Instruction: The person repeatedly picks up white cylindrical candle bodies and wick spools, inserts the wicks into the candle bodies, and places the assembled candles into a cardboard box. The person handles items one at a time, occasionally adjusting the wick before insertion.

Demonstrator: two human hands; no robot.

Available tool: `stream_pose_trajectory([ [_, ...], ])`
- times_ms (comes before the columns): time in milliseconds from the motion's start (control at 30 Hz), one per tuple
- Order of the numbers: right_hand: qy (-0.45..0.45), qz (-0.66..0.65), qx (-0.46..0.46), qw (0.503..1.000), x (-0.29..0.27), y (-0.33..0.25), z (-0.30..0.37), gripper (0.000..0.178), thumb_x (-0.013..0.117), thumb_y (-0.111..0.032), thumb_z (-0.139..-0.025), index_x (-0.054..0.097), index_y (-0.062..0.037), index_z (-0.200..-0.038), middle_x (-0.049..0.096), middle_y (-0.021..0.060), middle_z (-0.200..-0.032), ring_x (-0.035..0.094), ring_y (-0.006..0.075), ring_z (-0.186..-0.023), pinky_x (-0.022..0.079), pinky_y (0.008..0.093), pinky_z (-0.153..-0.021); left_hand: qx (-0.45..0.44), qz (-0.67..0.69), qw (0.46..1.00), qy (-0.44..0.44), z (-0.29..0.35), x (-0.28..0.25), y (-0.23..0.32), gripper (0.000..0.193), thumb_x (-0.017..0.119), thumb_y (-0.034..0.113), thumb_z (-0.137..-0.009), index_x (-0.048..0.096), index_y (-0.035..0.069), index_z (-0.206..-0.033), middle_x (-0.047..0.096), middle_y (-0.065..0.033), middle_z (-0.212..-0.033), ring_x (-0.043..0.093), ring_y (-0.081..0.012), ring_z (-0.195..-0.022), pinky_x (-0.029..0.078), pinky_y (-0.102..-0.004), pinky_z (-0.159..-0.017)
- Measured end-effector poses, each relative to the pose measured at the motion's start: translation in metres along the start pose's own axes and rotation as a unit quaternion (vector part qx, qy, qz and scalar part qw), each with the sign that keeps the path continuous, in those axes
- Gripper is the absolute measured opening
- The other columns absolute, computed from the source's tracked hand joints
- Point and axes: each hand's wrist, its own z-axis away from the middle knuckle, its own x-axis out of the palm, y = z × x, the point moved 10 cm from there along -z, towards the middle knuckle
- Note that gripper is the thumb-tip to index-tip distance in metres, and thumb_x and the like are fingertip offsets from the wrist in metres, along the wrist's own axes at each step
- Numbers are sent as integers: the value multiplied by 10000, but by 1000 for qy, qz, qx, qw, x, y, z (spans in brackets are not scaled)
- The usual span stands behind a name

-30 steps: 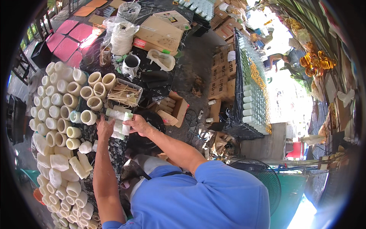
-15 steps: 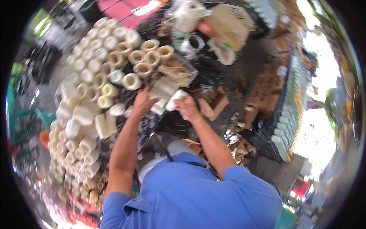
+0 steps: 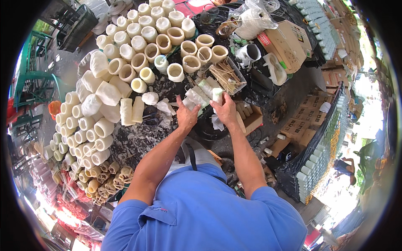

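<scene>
My right hand (image 3: 225, 111) is closed round a short, pale wax cylinder (image 3: 217, 96) with a greenish top, its fingers and thumb on either side. Left of it lies a row of white wax cylinders (image 3: 197, 97) side by side on the dark, wax-spattered table (image 3: 130, 144). At the near left end of this row is my left hand (image 3: 187, 115), its thumb and fingers spread apart and touching or nearly touching the cylinders. A tray of thin wooden sticks (image 3: 226, 78) sits just beyond the row.
Many hollow wax cups (image 3: 175, 72) and solid candles (image 3: 148, 33) crowd the table's left and far sides. Lumpy white wax pieces (image 3: 108, 93) lie left. An open cardboard box (image 3: 253, 120) is right of my right hand. A string spool (image 3: 256, 21) and flattened carton (image 3: 281, 44) lie far right.
The view has shifted and sharpened, so the table sits farther right in it. The cylinder in my right hand, tilted before, now stands more upright at the row's right end. My left hand stays beside the row.
</scene>
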Motion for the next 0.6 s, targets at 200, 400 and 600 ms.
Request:
stream_pose_trajectory([
  [200, 36, 151, -210, 965, 29, -68, -22, 598, 842, -287, -857, 622, 38, -1308, 686, 261, -1210, 663, 448, -1114, 523, 499, -993, 44, -46, 998, -13, -16, 4, -22, 735, 799, 212, -877, 459, 55, -1509, 725, -168, -960, 727, -285, -718, 613, -405, -651],
  [400, -21, 256, -171, 951, 55, -49, -22, 599, 852, -247, -839, 630, 5, -1335, 648, 198, -1220, 650, 417, -1104, 530, 484, -962, 45, -26, 998, 32, -12, -16, -27, 727, 790, 199, -867, 465, 24, -1493, 717, -190, -1068, 740, -285, -850, 606, -410, -756],
  [600, 46, 269, -221, 936, 31, -62, 7, 568, 828, -252, -864, 635, -10, -1341, 630, 169, -1248, 629, 405, -1121, 501, 496, -988, 55, -4, 998, 16, 3, -39, -15, 678, 813, 215, -854, 542, 1, -1437, 699, -198, -1118, 717, -277, -942, 576, -418, -873],
])
